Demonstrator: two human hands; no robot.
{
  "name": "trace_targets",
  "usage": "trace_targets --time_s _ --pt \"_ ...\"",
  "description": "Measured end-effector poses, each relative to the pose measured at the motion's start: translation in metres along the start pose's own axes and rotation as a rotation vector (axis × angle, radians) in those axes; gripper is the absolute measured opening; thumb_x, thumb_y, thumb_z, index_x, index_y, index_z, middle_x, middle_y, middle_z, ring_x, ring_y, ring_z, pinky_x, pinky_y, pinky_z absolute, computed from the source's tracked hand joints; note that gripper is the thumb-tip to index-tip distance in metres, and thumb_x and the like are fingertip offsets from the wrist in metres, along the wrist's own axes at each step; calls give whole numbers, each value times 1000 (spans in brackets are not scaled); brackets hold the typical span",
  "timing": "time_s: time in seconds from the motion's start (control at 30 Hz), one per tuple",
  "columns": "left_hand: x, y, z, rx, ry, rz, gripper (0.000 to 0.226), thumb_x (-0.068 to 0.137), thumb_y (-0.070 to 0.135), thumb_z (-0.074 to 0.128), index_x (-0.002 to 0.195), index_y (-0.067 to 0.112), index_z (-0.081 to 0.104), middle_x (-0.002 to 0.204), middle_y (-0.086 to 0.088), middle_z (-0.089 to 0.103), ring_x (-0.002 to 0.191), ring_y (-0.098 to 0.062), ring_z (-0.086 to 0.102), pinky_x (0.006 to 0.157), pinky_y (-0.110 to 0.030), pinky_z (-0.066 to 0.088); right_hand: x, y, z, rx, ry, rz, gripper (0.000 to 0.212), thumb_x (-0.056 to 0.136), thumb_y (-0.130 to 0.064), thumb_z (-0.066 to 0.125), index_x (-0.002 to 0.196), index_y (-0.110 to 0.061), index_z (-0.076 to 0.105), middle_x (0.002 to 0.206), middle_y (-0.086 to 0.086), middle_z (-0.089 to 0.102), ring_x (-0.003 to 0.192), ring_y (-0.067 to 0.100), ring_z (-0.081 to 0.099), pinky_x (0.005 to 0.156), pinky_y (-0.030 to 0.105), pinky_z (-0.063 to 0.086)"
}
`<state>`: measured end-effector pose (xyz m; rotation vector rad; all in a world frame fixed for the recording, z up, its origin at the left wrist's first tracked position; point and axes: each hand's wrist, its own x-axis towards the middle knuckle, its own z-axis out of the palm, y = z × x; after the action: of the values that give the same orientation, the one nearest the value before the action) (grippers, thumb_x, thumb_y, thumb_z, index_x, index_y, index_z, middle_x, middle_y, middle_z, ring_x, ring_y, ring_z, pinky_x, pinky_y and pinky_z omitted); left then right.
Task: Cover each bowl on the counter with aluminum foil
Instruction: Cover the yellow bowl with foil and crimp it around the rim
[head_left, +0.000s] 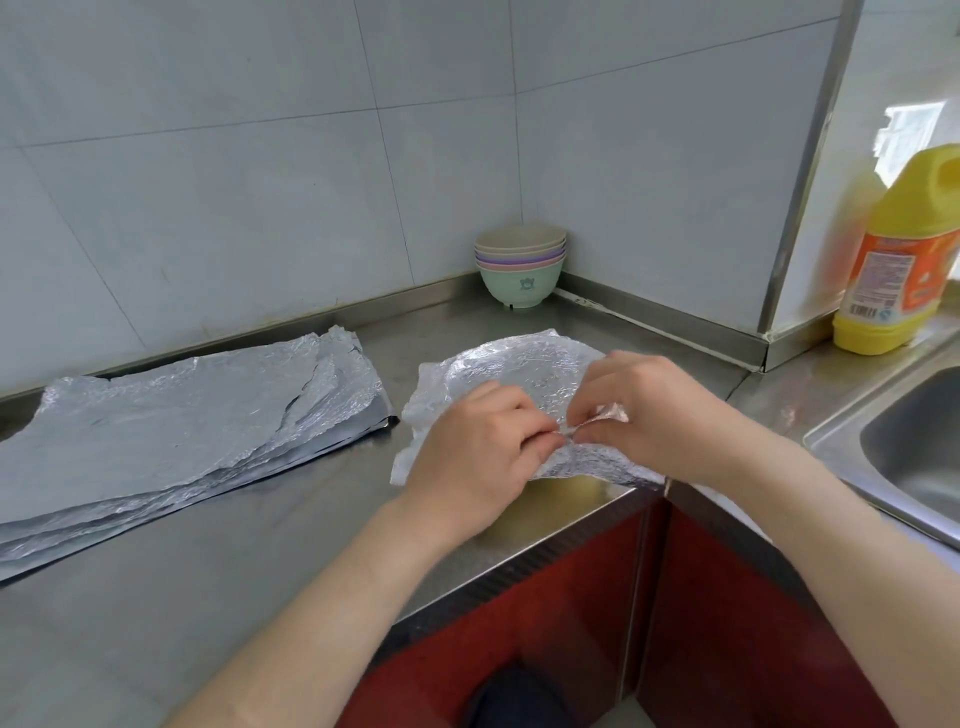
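Grey steel worktop (260, 519) with a flat pile of crinkled foil sheets (182, 431) at left. Near the front edge, a crumpled foil sheet (519, 364) drapes a pale yellow bowl (571, 488), its contents hidden. The fingers of the left hand (478, 452) and right hand (649, 410) pinch the sheet's near edge. Nested pastel bowls (519, 265) stand in the corner.

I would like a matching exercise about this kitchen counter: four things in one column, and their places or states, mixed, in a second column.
1 stack of bowls
2 yellow bottle
3 pile of foil sheets
4 single foil sheet

A pinched by left hand and right hand
B in the back corner
C lying flat, far left
D next to the sink

Pairs: 1-B, 2-D, 3-C, 4-A
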<state>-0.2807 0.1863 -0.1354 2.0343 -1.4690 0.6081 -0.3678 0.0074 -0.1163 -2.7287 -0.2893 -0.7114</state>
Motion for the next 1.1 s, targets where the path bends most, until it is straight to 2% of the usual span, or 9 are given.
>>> trace_targets --time_s 0.13,0.3,0.43,0.63,0.8,0.9,1.0,1.1 --pt "5 10 -3 -79 -26 -45 36 89 47 51 95 22 76 85 10 66 84 -12 55 76 -25 43 -7 10 -12 0 -1 74 13 78 -28 80 89 -29 75 95 -13 67 92 10 56 83 25 44" --pt "1 -1 -10 -178 -30 -106 19 83 41 65 89 29 78 83 14 66 84 -13 57 74 -35 48 -11 -5 1 111 136 34 6 80 -27 78 86 -27 77 89 -13 68 87 11 59 80 26 46" --pt "-2 -5 -6 -190 -10 -107 16 81 37 68 89 28 78 82 14 66 81 -13 56 74 -30 45 -11 -7 13 118 171 28 4 79 -25 78 84 -26 78 82 -14 67 77 4 54 74 23 44" --pt "-2 -7 1 -193 23 -114 11 80 28 73 88 22 79 80 12 66 81 -11 54 74 -17 40 -12 -7 17 49 154 21 5 80 -25 77 84 -22 77 80 -8 66 75 8 48 69 27 44" --pt "0 -5 5 -104 25 -60 12 81 27 70 83 18 77 77 8 64 77 -11 51 72 -16 37 -9 -7 25 -86 192 -44 5 78 -20 68 77 -15 70 74 -4 62 72 20 52 68 25 38" --pt "0 -2 6 -74 39 -47 13 82 26 69 82 16 76 76 6 62 77 -12 50 71 -17 37 -9 -5 26 -81 194 -53 5 79 -19 66 78 -15 69 76 -4 61 73 19 51 66 24 39" --pt "2 1 3 -68 -20 -50 21 84 36 65 89 18 76 81 7 64 80 -13 52 74 -21 39 -12 0 19 -48 177 -17 3 80 -16 72 81 -16 69 82 -5 63 78 15 51 68 31 47" --pt "2 -3 -9 -97 -36 -80 28 88 42 60 99 21 76 93 12 66 91 -9 55 81 -19 42 -15 11 10 -60 182 49 10 79 -11 78 83 -19 73 91 -6 65 85 15 51 73 35 49"
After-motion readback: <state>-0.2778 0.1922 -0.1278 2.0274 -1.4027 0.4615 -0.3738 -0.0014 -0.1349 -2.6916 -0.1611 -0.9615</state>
